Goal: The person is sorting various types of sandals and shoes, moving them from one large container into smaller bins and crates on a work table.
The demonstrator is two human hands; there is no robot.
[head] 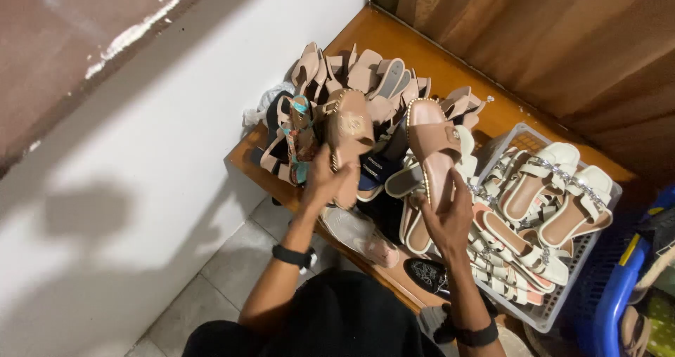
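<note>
While our left hand [325, 180] grips one tan sandal [346, 140] and our right hand [450, 215] its mate [432, 146] (light, stiff-soled, we judge), mid-sole holds suit them, above the tabletop's [365, 34] pile.

tan slide sandal with embossed strap [348, 135], in left hand [325, 181]: matt, smooth, leather-like upper, small metallic studs along the edge. pink-beige slide sandal with beaded rim [432, 146], in right hand [450, 220]: matt, soft-looking strap, pale beads on the rim. orange-brown wooden bench [429, 55]: smooth, slightly glossy varnish. pale plastic lattice basket [545, 315]: matt. cream strappy sandals [555, 188] in it: smooth, faint sheen, sparkling stones on the straps. white wall [140, 188]: matt paint. grey floor tiles [232, 265]: smooth, dull.
</note>
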